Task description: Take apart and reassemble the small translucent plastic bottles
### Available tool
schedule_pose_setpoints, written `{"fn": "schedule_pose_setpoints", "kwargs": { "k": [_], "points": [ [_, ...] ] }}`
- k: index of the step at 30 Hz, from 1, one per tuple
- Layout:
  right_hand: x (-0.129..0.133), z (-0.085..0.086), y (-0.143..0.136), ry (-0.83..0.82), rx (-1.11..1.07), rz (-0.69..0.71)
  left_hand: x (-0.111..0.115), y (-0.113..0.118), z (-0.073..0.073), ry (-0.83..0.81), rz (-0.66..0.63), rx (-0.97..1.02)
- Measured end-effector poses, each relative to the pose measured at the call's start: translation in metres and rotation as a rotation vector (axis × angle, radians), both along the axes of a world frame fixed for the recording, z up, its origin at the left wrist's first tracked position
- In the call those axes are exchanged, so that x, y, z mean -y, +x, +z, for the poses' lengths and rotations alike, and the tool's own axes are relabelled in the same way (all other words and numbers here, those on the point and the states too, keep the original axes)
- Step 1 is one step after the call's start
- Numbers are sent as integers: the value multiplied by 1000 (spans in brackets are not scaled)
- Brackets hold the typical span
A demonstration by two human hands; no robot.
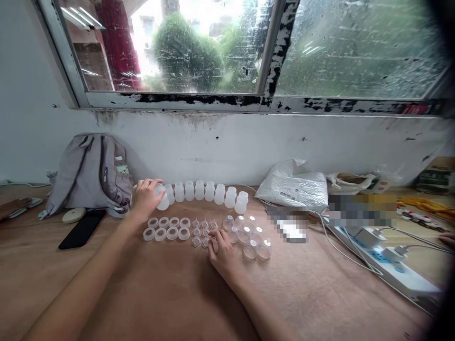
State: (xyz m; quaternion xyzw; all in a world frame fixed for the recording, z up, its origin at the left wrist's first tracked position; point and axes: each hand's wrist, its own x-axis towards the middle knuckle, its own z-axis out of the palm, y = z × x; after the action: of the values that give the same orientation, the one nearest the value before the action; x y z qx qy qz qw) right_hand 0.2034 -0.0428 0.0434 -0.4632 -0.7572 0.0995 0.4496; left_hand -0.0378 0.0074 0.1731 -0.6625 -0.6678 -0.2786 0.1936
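Small translucent bottles (pixel 199 190) stand upright in an arc along the wall. At the arc's left end my left hand (pixel 146 198) is closed around a bottle (pixel 162 202). Before them lie white screw rings (pixel 172 232) in two rows. To their right are clear silicone nipples (pixel 196 232) in short rows. My right hand (pixel 222 251) rests over the near right corner of these, fingertips curled down and pinching a nipple that they partly cover. Clear domed caps (pixel 250 251) lie in a cluster just right of that hand.
A grey backpack (pixel 88 170), a black phone (pixel 82 229) and a round white object (pixel 74 215) are at left. A silver parcel (pixel 295 184), cables and a power strip (pixel 391 265) lie at right. Another person's hand (pixel 448 239) shows at the right edge.
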Motion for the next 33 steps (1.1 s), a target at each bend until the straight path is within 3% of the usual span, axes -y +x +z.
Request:
{"fn": "schedule_pose_setpoints", "kwargs": {
  "k": [4, 9, 12, 18, 24, 30, 33],
  "points": [
    [2, 3, 0, 24, -102, 48, 49, 40, -10, 119, -267, 228],
    [6, 8, 0, 42, -189, 75, 95, 81, -54, 20, -534, 341],
    [8, 10, 0, 33, -231, 82, 100, 94, -78, -36, -621, 432],
    [16, 19, 3, -31, -312, 137, 91, 102, -111, -292, -620, 771],
    [23, 36, 1, -214, -375, 272, 97, 100, -115, -466, -701, 896],
    [19, 43, -4, -563, -698, 357, 101, 101, -115, -968, -946, 1480],
    [17, 44, -4, -637, -857, 424, 102, 99, -116, -1105, -1012, 1700]
  ]
}}
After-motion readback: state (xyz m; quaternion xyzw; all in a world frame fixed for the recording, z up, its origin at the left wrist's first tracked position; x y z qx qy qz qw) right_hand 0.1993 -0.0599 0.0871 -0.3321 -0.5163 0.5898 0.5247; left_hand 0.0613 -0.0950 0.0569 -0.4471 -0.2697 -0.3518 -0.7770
